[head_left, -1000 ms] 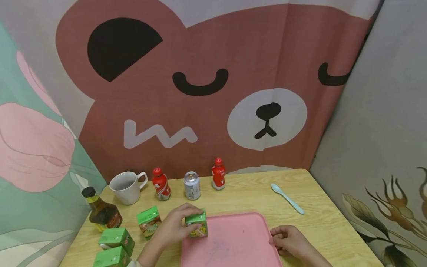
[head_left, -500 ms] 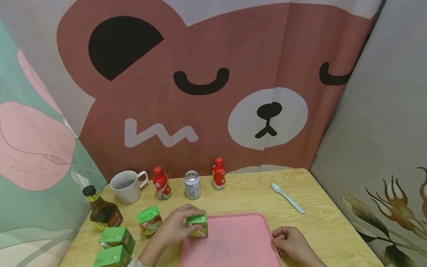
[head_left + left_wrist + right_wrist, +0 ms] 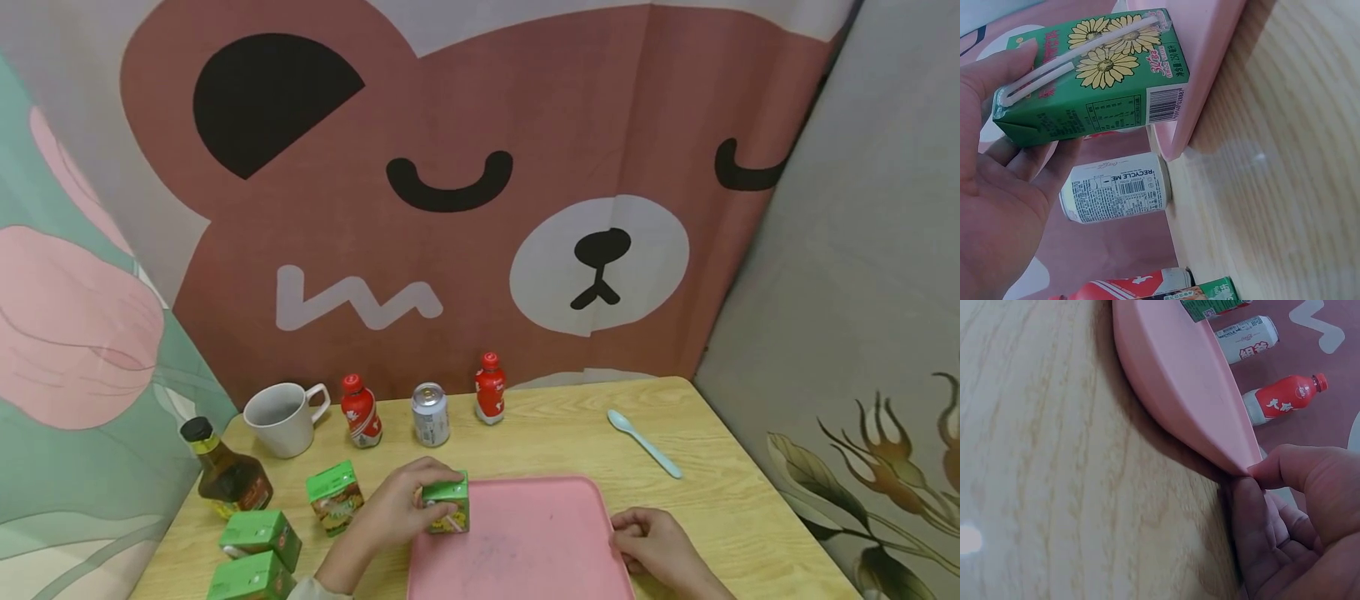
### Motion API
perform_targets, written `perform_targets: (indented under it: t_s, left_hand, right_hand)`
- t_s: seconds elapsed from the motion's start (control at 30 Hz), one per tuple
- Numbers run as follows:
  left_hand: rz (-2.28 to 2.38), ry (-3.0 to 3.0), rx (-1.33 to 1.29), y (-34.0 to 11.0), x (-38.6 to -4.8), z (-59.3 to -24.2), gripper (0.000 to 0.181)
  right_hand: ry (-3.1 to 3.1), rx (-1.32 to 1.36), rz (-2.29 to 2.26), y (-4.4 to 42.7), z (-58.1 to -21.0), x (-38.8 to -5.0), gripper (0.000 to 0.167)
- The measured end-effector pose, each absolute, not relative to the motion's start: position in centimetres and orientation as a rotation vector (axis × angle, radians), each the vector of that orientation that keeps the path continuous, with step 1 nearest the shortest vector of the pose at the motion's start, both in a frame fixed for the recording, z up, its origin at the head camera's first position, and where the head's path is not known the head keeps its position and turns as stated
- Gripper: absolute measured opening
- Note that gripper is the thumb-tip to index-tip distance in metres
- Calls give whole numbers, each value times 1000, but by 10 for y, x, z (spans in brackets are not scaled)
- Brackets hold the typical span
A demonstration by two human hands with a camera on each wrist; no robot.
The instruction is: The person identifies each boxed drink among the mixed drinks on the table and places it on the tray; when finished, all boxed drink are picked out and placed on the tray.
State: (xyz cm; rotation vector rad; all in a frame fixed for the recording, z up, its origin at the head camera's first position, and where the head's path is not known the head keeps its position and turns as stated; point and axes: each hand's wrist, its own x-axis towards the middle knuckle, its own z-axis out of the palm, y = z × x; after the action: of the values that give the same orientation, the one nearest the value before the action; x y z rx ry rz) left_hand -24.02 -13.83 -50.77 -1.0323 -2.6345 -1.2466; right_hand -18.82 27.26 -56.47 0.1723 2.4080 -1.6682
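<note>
My left hand (image 3: 401, 504) grips a green drink carton (image 3: 453, 510), thumb on one side and fingers on the other. In the head view the carton stands upright at the far left corner of a pink tray (image 3: 532, 542). Yellow flowers and a white straw show on the carton (image 3: 1110, 69) in the left wrist view, where its lower end is at the tray's rim. My right hand (image 3: 660, 546) pinches the tray's right edge. The right wrist view shows the thumb and index finger of that hand (image 3: 1310, 519) on the tray rim (image 3: 1166, 406).
Left of the tray stand several more green cartons (image 3: 335, 497) and a brown sauce bottle (image 3: 232, 475). A mug (image 3: 281, 421), red bottles (image 3: 362, 412) and a silver can (image 3: 431, 417) stand along the back. A pale blue spoon (image 3: 645, 444) lies at the right.
The carton in my left hand has shifted very slightly right over the tray. Both hands keep their holds, and the other things have stayed put.
</note>
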Motion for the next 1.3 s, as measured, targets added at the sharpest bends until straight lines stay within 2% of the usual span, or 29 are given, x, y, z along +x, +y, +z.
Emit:
perform_targets:
  t_s: [0.33, 0.67, 0.97, 1.17, 1.3]
  left_hand:
    - [-1291, -2641, -999, -139, -239, -509, 33]
    - [-1228, -2573, -631, -153, -224, -501, 22]
    - [-714, -2583, -343, -190, -206, -489, 31]
    - [-500, -2724, -269, -213, -199, -481, 53]
    - [-418, -2792, -229, -217, -199, -480, 50]
  right_hand:
    - [2378, 141, -1680, 274, -564, -188, 27]
    - [2348, 112, -1681, 276, -565, -188, 27]
    - [2339, 103, -1692, 278, -564, -188, 28]
    - [2362, 96, -1676, 278, -565, -189, 27]
    - [2350, 68, -1676, 279, -566, -190, 27]
